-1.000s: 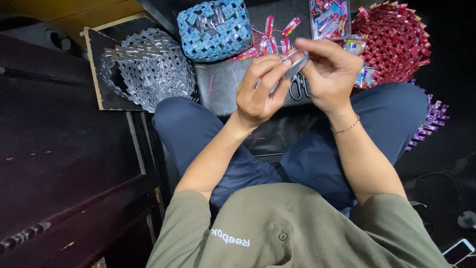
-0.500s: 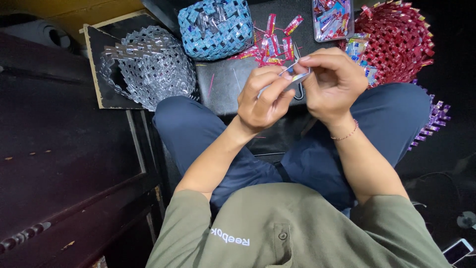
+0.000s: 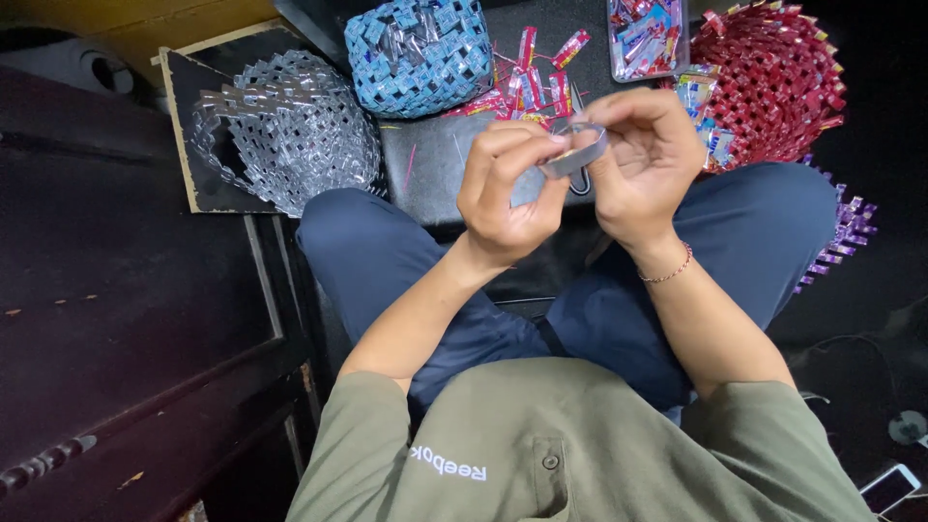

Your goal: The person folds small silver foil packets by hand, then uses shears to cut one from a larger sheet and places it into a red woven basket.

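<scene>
Both hands are pinching one silver strip (image 3: 577, 153); left hand (image 3: 507, 193) is gripping its lower-left end; right hand (image 3: 646, 159) its upper-right.

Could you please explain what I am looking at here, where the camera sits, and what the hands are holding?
The camera is worn on the person's head and looks down, so you see their own arms, lap and crossed legs. There is no machine. The left hand and the right hand together pinch a small folded silver strip between the fingertips. Beyond the knees lie woven pieces made of folded wrappers: a silver woven piece on a dark board, a blue woven basket and a red woven piece. Loose red wrappers and a clear box of wrappers lie between them.
</scene>
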